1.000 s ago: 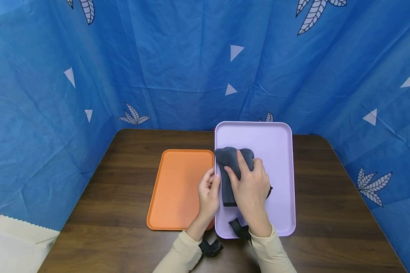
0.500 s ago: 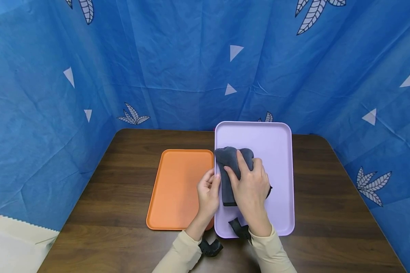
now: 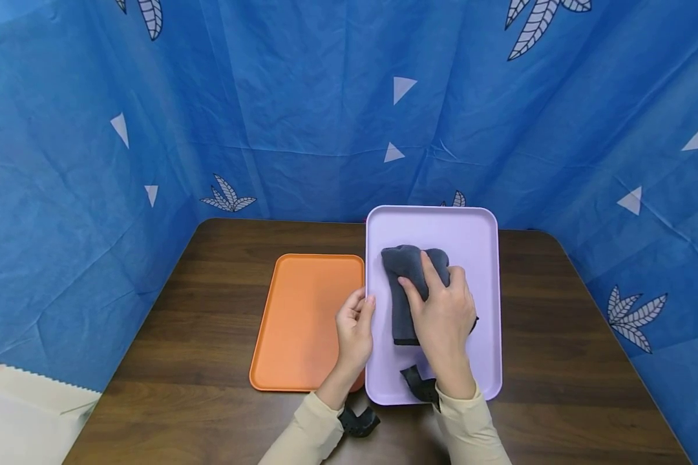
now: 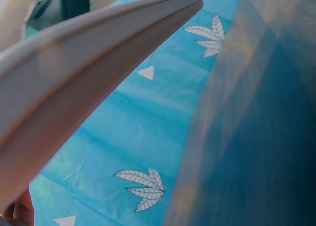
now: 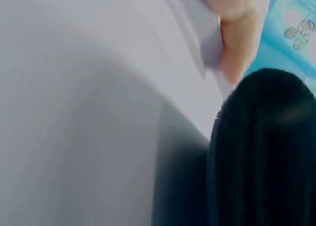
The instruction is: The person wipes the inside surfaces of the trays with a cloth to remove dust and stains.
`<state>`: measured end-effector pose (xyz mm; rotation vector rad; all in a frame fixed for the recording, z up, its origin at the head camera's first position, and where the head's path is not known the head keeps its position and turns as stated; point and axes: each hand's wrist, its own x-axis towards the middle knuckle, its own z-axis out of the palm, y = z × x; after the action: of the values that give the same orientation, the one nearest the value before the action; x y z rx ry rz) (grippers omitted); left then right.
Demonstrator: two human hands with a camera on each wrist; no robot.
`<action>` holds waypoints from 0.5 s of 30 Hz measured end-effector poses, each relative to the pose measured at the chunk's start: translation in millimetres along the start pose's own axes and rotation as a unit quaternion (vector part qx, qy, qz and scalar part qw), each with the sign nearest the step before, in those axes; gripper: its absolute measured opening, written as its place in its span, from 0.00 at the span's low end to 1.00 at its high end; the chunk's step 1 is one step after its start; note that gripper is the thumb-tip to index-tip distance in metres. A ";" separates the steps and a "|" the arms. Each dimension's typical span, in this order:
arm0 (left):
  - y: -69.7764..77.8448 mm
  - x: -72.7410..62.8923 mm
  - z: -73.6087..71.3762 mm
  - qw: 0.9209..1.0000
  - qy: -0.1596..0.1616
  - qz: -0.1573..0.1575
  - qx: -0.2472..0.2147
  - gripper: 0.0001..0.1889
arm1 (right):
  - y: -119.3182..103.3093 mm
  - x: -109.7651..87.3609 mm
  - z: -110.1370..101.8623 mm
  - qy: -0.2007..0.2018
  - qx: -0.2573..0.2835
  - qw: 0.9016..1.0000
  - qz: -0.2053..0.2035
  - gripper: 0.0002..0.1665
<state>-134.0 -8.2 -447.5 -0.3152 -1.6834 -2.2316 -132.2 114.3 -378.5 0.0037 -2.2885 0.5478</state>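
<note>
A lilac tray [image 3: 430,226] is gripped at its left rim by my left hand [image 3: 355,332], thumb over the edge and fingers behind it. Its outer side [image 4: 94,53] crosses the left wrist view, raised above the wooden table. On the tray's inner face, my right hand [image 3: 444,320] holds a folded dark grey cloth [image 3: 404,307], fingers spread and bent over it. In the right wrist view the cloth [image 5: 264,161] shows as a thick dark roll beside the pale tray surface. My left thumb [image 5: 239,48] reaches over the rim there.
An orange tray [image 3: 314,310] lies flat on the brown wooden table [image 3: 209,323], just left of the lilac one. Blue curtains [image 3: 302,97] with white leaf prints enclose the back and sides. A black wrist strap [image 3: 360,423] sits by my left sleeve.
My right hand and the grey cloth have shifted to the right and slightly up across the lilac tray, away from its left rim. My left hand keeps its place.
</note>
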 end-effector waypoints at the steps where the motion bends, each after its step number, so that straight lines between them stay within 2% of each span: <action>1: 0.6 0.0 -0.1 1.000 0.000 -0.004 -0.002 0.14 | 2.8 0.7 -1.3 -0.002 -0.003 1.000 0.007 0.33; 5: 2.5 0.5 -0.6 1.000 0.003 -0.017 -0.007 0.15 | 16.0 3.1 -7.5 -0.012 -0.012 0.999 0.049 0.33; 10: 3.0 1.5 -1.8 1.000 0.007 -0.014 0.005 0.14 | 34.5 4.8 -15.4 -0.020 -0.017 0.994 0.105 0.33; 15: 3.9 1.8 -3.2 1.000 0.017 -0.012 0.011 0.14 | 47.9 4.4 -19.7 -0.014 -0.017 0.991 0.132 0.32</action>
<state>-134.1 -12.5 -444.3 -0.2516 -1.7022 -2.2206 -129.9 166.1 -381.9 -0.3138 -2.3402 0.6463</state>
